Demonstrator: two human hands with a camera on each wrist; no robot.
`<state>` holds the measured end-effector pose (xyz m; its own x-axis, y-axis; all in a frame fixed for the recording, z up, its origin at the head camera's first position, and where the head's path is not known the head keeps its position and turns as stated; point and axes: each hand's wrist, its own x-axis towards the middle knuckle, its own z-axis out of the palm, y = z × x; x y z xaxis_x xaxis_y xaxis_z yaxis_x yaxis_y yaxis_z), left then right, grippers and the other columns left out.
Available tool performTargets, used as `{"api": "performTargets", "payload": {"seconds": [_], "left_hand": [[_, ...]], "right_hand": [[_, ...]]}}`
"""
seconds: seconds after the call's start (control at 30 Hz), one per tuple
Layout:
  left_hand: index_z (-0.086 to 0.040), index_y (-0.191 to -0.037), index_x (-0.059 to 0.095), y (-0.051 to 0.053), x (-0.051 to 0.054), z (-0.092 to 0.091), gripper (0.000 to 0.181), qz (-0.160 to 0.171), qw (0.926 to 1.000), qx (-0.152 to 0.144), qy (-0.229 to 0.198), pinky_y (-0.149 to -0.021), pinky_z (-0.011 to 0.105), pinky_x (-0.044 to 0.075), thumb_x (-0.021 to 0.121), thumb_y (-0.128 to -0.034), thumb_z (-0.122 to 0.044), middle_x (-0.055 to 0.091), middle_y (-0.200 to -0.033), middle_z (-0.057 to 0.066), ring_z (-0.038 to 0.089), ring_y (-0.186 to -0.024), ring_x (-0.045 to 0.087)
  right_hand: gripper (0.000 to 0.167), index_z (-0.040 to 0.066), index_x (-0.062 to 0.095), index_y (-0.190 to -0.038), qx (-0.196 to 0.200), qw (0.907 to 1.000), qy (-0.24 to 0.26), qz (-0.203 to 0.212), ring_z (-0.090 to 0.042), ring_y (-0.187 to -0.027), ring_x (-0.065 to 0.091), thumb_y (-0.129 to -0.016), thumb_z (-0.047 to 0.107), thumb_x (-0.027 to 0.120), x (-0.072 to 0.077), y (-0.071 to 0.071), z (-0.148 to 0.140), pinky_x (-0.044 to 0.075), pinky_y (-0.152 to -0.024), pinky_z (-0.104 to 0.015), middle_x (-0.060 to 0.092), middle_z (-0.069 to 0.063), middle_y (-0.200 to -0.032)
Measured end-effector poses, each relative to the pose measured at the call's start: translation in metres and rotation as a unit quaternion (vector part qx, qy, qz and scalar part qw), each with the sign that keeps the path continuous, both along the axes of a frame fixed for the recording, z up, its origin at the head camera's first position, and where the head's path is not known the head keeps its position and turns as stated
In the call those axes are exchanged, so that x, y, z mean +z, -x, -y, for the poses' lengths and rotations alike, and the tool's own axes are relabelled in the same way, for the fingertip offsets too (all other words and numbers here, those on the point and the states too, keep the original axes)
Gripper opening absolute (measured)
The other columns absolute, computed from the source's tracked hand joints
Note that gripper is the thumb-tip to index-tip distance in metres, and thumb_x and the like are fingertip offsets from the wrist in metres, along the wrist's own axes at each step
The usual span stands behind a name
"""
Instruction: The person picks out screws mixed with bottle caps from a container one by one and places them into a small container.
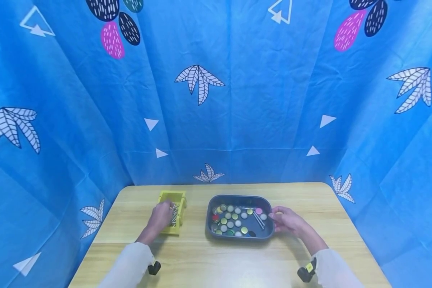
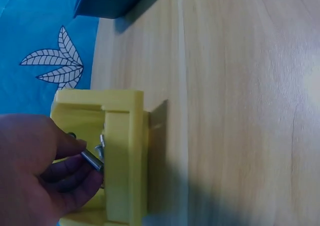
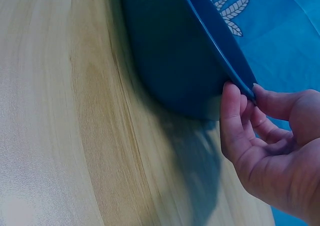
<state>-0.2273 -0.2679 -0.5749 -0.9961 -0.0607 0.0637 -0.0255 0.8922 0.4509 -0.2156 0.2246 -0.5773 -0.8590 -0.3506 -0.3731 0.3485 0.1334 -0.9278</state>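
In the head view my left hand [image 1: 161,217] reaches into a yellow bin [image 1: 172,231] on the left of the table. The left wrist view shows its thumb and fingers pinching a silver metal screw [image 2: 92,160] inside the bin. More screws [image 1: 174,216] lie beneath, partly hidden by the hand. My right hand [image 1: 287,219] pinches the rim of a dark grey tray [image 1: 237,237] at its right end, thumb on one side and fingers on the other. In the tray are many bottle caps [image 1: 235,216] and a few long silver screws [image 1: 259,221].
The wooden table [image 1: 216,260] carries both containers, with a gap between bin and tray. A blue patterned curtain [image 1: 230,120] closes off the back and both sides.
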Motion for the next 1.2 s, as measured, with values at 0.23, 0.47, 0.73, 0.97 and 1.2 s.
{"api": "performTargets", "payload": {"seconds": [0.23, 0.47, 0.73, 0.97, 1.2], "left_hand": [[0.005, -0.111, 0.071, 0.0003, -0.0041, -0.0056, 0.025, 0.012, 0.9999, 0.003, 0.011, -0.055, 0.03, 0.053, 0.052, -0.095, -0.001, 0.072, -0.094, 0.019, 0.022, -0.069, 0.063], [0.006, -0.105, 0.07, 0.001, -0.0055, -0.0071, 0.023, 0.017, 0.9996, 0.001, 0.023, -0.052, 0.03, 0.05, 0.05, -0.095, 0.002, 0.07, -0.087, 0.018, 0.021, -0.065, 0.06], [0.007, -0.102, 0.071, 0.0021, -0.0069, -0.008, 0.02, 0.025, 0.9994, -0.003, 0.025, -0.053, 0.028, 0.05, 0.052, -0.0946, 0.004, 0.069, -0.084, 0.016, 0.02, -0.066, 0.06], [0.006, -0.103, 0.073, 0.0023, -0.0076, -0.008, 0.022, 0.023, 0.9995, -0.004, 0.023, -0.057, 0.03, 0.054, 0.053, -0.0939, 0.004, 0.073, -0.091, 0.019, 0.021, -0.07, 0.064], [0.003, -0.093, 0.072, 0.0031, -0.004, -0.0072, 0.018, 0.025, 0.9994, -0.01, 0.02, -0.056, 0.031, 0.053, 0.054, -0.0941, 0.003, 0.07, -0.084, 0.015, 0.021, -0.068, 0.061]], "right_hand": [[0.025, -0.005, 0.047, -0.125, 0.004, 0.9998, 0.019, 0.006, -0.021, -0.09, 0.069, -0.104, 0.008, 0.053, -0.0026, 0.0007, -0.0019, 0.063, -0.079, -0.032, 0.065, -0.012, -0.104], [0.028, -0.006, 0.046, -0.126, 0.004, 0.9998, 0.019, 0.007, -0.021, -0.089, 0.069, -0.104, 0.009, 0.054, -0.0026, 0.0004, -0.0017, 0.063, -0.078, -0.031, 0.066, -0.011, -0.103], [0.031, -0.007, 0.046, -0.127, 0.002, 0.9998, 0.017, 0.005, -0.022, -0.092, 0.069, -0.104, 0.011, 0.056, -0.0025, -0.0001, -0.002, 0.063, -0.081, -0.033, 0.066, -0.013, -0.107], [0.026, -0.004, 0.047, -0.124, 0.004, 0.9997, 0.022, 0.009, -0.021, -0.09, 0.068, -0.104, 0.011, 0.055, -0.0027, 0.0005, -0.0022, 0.063, -0.08, -0.032, 0.065, -0.011, -0.104], [0.024, -0.003, 0.048, -0.123, 0.002, 0.9997, 0.021, 0.01, -0.022, -0.091, 0.069, -0.104, 0.011, 0.056, -0.0023, 0.0006, -0.0023, 0.064, -0.081, -0.034, 0.065, -0.012, -0.105]]}}
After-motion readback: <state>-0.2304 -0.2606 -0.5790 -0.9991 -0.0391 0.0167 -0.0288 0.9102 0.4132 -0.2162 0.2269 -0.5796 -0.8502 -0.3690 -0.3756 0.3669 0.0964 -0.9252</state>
